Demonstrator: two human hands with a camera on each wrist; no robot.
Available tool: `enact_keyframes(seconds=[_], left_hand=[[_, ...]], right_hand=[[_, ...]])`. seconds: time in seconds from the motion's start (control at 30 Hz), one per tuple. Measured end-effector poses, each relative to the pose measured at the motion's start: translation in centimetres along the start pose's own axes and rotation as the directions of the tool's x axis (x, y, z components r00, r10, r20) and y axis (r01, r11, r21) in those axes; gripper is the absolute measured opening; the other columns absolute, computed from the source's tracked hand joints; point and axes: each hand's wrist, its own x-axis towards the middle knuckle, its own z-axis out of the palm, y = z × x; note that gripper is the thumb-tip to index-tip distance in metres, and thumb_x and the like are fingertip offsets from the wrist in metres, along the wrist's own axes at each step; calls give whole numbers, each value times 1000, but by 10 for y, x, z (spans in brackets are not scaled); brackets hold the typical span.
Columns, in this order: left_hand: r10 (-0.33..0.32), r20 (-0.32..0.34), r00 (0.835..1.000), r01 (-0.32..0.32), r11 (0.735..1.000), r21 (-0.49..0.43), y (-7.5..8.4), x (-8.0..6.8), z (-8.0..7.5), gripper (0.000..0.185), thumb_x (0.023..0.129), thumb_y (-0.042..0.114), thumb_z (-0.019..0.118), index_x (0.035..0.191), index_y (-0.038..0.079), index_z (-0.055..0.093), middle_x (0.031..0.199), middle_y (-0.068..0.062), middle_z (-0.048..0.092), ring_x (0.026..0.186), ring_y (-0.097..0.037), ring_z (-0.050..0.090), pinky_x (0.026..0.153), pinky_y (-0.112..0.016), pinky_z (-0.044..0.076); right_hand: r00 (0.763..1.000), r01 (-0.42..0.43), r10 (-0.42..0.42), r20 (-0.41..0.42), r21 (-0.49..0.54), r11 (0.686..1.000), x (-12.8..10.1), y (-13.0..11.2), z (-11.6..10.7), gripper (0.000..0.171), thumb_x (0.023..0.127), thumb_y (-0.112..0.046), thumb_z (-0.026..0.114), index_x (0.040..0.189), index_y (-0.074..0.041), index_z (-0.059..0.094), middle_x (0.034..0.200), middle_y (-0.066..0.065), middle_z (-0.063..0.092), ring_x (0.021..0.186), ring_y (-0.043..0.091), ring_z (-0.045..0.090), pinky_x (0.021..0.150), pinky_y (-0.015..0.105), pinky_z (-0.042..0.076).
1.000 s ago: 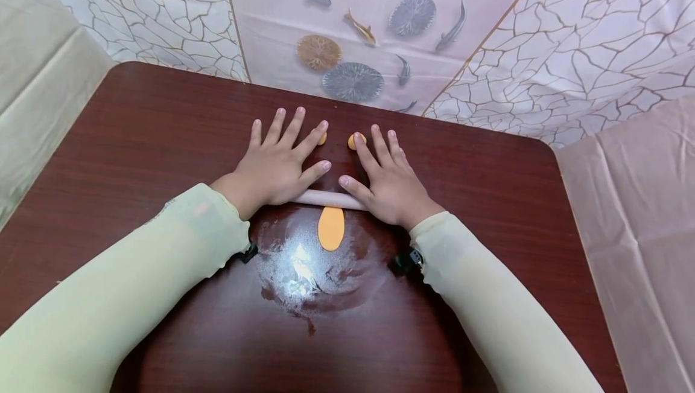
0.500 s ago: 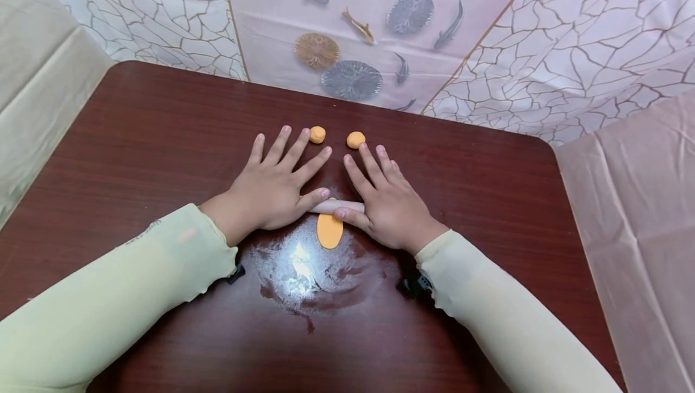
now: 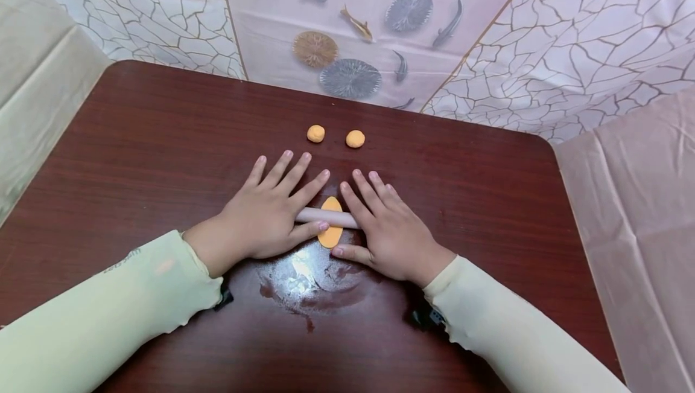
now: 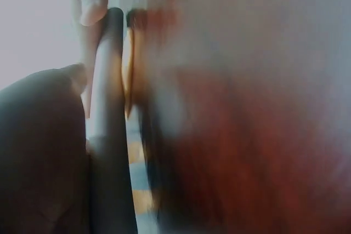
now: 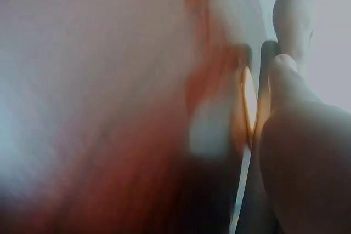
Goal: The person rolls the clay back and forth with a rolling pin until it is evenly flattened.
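Observation:
A thin pale rolling pin (image 3: 328,218) lies across a flattened orange dough oval (image 3: 330,235) near the middle of the dark wooden table (image 3: 136,139). My left hand (image 3: 266,215) presses flat on the pin's left end, fingers straight and spread. My right hand (image 3: 382,230) presses flat on its right end the same way. The dough shows above and below the pin. In the left wrist view the rolling pin (image 4: 107,135) runs close and blurred beside the dough (image 4: 130,64). The right wrist view shows the dough's edge (image 5: 249,102) beside my thumb.
Two small orange dough balls (image 3: 316,133) (image 3: 355,138) sit beyond my fingertips. A dusting of white flour (image 3: 304,272) covers the table just in front of the dough. A patterned plastic sheet (image 3: 488,31) hangs behind the table's far edge.
Both hands have rolled the pin toward me, from the dough's far end to its middle. The two dough balls, earlier under my fingertips, are now uncovered.

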Motion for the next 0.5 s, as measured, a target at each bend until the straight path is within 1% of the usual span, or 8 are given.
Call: enact_keyframes(seconds=[0.2,0.33,0.5], left_hand=[[44,4,999,-44,999,-7,8,-18,2,94,97,84,30,170,29,10,178,-9,7,165,-38,5,130,-65,6],[60,5,998,-60,998,-8,14,-32,2,97,96,86,32,171,27,12,178,-8,12,165,-38,8,130,-64,9],[80,-9,997,-80,997,-8,22,-47,6,97,97,84,36,171,26,14,177,-9,17,164,-39,12,130,-65,14]], right_hand=[[1000,19,-19,9,-11,1000,-13,-11,-1,105,94,-87,36,171,-21,8,178,9,7,164,38,11,131,55,21],[999,37,-37,9,-10,999,-25,-18,-1,106,93,-87,38,171,-21,9,178,8,8,165,37,11,130,56,22],[999,50,-50,9,-15,999,-39,-27,-1,106,93,-87,39,171,-21,12,178,9,9,165,37,11,130,56,24]])
